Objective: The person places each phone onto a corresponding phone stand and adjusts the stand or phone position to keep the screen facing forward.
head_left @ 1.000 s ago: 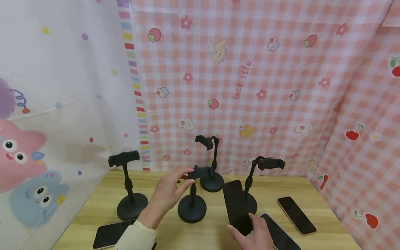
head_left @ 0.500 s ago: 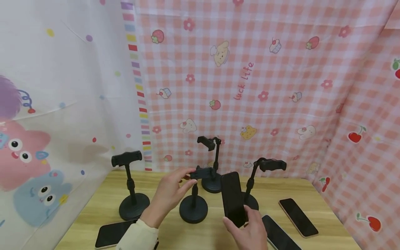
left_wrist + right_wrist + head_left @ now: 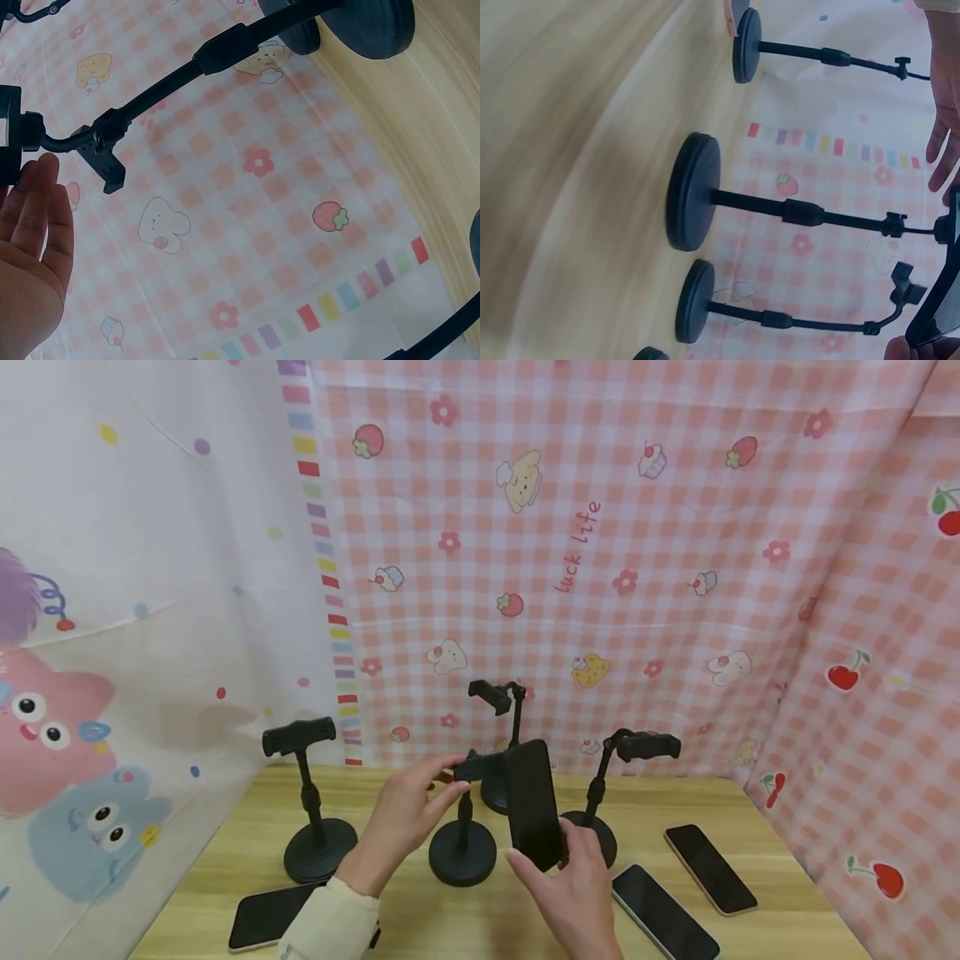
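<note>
In the head view my left hand pinches the left end of the black clamp on the front middle phone stand, whose round base rests on the table. My right hand grips the lower part of a black smartphone, held nearly upright with its screen facing me. The phone covers the clamp's right end; whether they touch I cannot tell. From the left wrist view, the fingers of my left hand reach up to the clamp. The right wrist view catches the phone edge-on beside the stand.
Other black phone stands surround it: one at left, one behind, one at right. A phone lies front left; two more, a near phone and a far phone, lie at right. Checked cloth hangs behind.
My right hand has carried the smartphone left and upward, from in front of the right stand to beside the middle stand's clamp. The left hand keeps its hold on the clamp.
</note>
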A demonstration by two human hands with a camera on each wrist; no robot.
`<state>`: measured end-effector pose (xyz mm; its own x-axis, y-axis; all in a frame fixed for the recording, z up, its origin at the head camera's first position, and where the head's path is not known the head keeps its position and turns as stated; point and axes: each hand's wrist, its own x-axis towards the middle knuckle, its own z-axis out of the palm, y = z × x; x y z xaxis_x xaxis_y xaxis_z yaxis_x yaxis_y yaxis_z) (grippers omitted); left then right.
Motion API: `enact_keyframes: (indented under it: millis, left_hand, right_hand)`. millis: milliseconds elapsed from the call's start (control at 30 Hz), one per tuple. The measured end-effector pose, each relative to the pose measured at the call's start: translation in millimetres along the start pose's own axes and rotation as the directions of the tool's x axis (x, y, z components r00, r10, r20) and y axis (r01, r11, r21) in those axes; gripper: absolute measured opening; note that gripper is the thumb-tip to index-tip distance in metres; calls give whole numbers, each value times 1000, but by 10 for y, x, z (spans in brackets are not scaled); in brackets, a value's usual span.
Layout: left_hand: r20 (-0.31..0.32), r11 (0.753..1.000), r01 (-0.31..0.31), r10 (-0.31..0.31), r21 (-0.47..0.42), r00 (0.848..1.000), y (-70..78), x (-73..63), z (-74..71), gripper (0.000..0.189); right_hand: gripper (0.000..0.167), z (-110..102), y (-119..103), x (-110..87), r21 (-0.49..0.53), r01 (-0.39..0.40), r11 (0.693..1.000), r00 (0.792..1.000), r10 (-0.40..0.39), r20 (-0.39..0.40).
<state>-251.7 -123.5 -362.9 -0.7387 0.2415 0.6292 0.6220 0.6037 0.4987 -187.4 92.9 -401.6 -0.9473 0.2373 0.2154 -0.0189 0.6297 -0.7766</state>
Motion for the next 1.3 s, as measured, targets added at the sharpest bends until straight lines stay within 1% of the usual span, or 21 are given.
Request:
enact_keyframes:
  millis: [133, 267, 400, 500, 600, 667, 800, 967, 1133, 1300]
  left_hand:
    - [7, 1000, 10, -10, 19, 1000, 7, 6, -3, 36]
    - [8, 999, 8, -9, 31, 1000, 15, 3, -1, 36]
    - [3, 999, -5, 5, 39, 1000, 12, -6, 12, 35]
    - [-8, 999, -27, 27, 36, 1000, 14, -6, 23, 33]
    - [-23, 998, -51, 52, 24, 998, 27, -5, 31, 32]
    - [-27, 998, -57, 57, 13, 998, 39, -3, 31, 32]
    - [-24, 999, -50, 49, -18, 999, 62, -4, 25, 29]
    - [-23, 998, -43, 42, -39, 999, 61, -12, 20, 24]
    - [-20, 997, -37, 35, -62, 999, 49, -26, 20, 23]
    - [-2, 997, -38, 38, -70, 999, 37, -20, 15, 21]
  right_hand:
    - [88, 41, -83, 19, 29, 53, 998, 999, -53, -9]
    - [81, 82, -158, 33, 67, 89, 994, 996, -88, -13]
    - [79, 123, -220, 47, 81, 118, 990, 993, -116, -29]
    - [78, 147, -269, 64, 86, 132, 987, 991, -129, -43]
    - [79, 166, -317, 85, 98, 130, 987, 991, -126, -45]
    - [80, 176, -345, 96, 105, 126, 986, 992, -122, -41]
    - [80, 194, -382, 110, 104, 126, 987, 992, -123, -34]
    - [76, 222, -417, 134, 110, 153, 982, 988, -151, -26]
    - [78, 242, -454, 159, 116, 145, 983, 989, -144, -19]
    - [79, 252, -479, 185, 126, 141, 982, 990, -140, -19]
